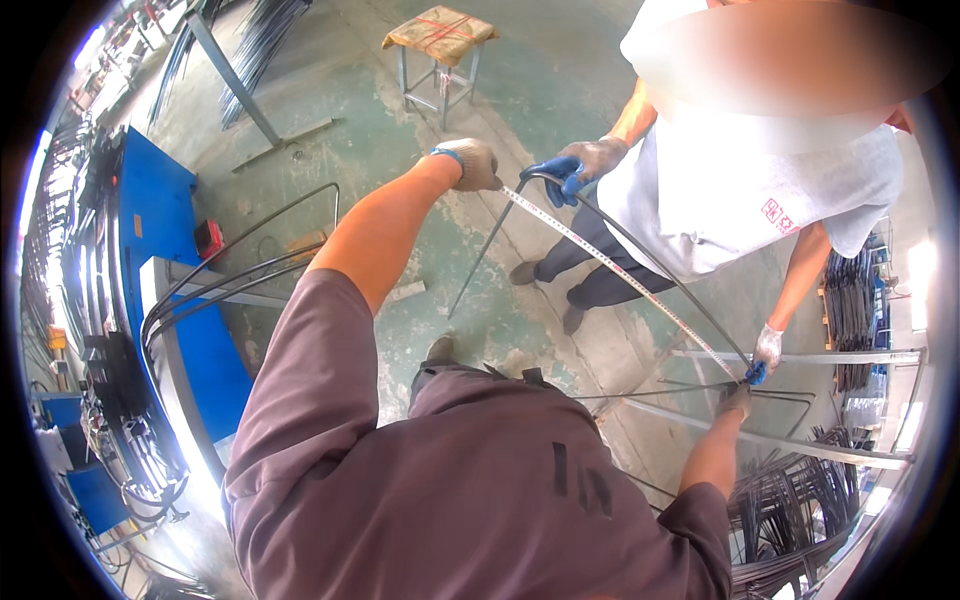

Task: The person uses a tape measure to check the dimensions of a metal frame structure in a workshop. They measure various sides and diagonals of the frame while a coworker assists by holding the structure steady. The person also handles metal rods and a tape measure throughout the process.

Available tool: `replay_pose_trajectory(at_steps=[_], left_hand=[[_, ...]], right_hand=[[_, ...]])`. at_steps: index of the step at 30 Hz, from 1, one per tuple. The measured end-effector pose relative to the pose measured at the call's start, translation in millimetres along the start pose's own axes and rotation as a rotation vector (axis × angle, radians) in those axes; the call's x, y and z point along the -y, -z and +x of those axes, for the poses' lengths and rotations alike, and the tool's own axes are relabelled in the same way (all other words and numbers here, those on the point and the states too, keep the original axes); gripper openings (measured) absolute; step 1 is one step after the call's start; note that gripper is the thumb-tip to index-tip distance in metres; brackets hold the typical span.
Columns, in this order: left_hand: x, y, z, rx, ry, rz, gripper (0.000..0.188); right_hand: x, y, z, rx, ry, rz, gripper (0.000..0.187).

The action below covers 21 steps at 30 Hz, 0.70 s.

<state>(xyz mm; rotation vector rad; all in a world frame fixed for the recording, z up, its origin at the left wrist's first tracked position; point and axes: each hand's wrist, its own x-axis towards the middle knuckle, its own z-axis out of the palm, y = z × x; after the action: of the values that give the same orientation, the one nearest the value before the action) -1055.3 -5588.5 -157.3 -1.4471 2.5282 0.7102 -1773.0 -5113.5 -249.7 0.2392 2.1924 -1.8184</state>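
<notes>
A white tape measure (620, 272) is stretched taut between my two gloved hands. My left hand (471, 163), in a light knitted glove, is closed around its upper-left end; whether the case or the end hook lies inside is hidden. At the lower right, my right hand (735, 400) is closed at the tape's other end, right beside a co-worker's gloved hand (766, 352). Next to the tape runs a dark bent metal rod (672, 272), gripped near its upper bend by the co-worker's other blue-and-grey gloved hand (585, 165). One leg of the rod slants down toward the floor.
Facing me stands the co-worker in a white shirt (740, 190). A metal-legged stool (440, 38) is at the back. To my left are a blue cabinet (155, 200) and several bent rods (235, 272). Metal rails (830, 452) and stacked bent frames (800, 505) lie at the right.
</notes>
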Motion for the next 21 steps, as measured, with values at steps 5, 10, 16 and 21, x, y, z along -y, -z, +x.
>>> replay_pose_trajectory(at_steps=[5, 10, 16, 21], left_hand=[[1.4, -2.3, 0.4, 0.013, -0.014, -0.003, 0.048], [2.8, -1.3, 2.8, 0.022, 0.008, -0.044, 0.049], [-0.5, 4.7, -0.4, -0.01, -0.017, -0.012, 0.049], [-0.8, 2.3, -2.0, -0.003, -0.007, -0.015, 0.05]], right_hand=[[1.3, 2.4, -0.2, -0.016, -0.005, -0.017, 0.025], [4.6, 7.3, -1.8, 0.023, -0.024, -0.02, 0.025], [-0.9, 10.4, -1.5, 0.025, -0.004, 0.012, 0.026], [-5.1, 5.0, 7.6, 0.037, -0.002, -0.025, 0.026]])
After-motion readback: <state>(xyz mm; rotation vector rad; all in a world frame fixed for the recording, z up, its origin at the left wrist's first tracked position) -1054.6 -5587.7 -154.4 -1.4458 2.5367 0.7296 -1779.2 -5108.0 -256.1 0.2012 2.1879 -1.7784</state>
